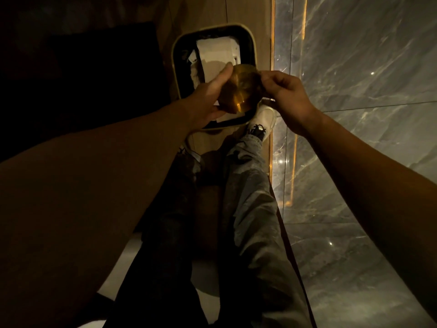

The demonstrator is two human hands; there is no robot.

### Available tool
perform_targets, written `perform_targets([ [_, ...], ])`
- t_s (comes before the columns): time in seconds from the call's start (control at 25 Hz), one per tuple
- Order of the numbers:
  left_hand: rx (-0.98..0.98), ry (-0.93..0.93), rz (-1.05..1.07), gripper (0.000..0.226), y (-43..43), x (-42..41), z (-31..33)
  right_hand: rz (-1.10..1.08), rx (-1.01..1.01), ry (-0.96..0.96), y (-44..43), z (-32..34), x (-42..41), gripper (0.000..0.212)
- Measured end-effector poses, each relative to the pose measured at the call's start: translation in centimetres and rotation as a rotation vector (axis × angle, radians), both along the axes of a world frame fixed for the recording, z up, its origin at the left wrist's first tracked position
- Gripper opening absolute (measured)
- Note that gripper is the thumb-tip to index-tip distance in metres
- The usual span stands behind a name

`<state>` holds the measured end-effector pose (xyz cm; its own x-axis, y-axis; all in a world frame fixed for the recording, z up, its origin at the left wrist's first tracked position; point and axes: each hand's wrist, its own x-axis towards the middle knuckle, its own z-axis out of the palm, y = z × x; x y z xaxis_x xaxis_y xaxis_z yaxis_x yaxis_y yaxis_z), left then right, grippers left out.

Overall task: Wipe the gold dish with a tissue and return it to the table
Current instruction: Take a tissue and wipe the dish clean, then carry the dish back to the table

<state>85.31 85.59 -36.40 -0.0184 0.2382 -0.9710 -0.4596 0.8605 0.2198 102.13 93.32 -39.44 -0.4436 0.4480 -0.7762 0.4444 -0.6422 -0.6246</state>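
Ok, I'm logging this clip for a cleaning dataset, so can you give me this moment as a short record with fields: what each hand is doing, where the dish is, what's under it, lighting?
left hand: grips the gold dish from its left side, thumb on the near face
right hand: pinches the dish's right rim
gold dish: held tilted in the air, over the bin
tissue: none clearly visible in either hand
bin: open, dark liner, white paper inside
floor: grey marble, right of the bin
shoe: white, beside the bin's near corner
lighting: dim

The left hand (pixel 208 100) hides the gold dish's (pixel 241 88) nine o'clock edge. The room at ten o'clock is too dark to see.
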Motion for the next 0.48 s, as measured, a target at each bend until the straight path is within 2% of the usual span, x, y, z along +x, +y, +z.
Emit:
perform_targets([
  [0.2, -0.107, 0.092, 0.094, 0.051, 1.0, 0.9, 2.0, 0.071, 0.164, -0.083, 0.2, 2.5, 0.5, 0.015],
  [0.36, 0.077, 0.232, 0.029, 0.041, 1.3, 1.2, 5.8, 0.075, 0.305, -0.102, 0.4, 7.3, 0.2, 0.024],
  [0.48, 0.258, 0.357, -0.073, 0.051, 1.3, 1.0, 11.2, 0.019, 0.407, -0.112, 0.5, 12.2, -0.2, 0.025],
])
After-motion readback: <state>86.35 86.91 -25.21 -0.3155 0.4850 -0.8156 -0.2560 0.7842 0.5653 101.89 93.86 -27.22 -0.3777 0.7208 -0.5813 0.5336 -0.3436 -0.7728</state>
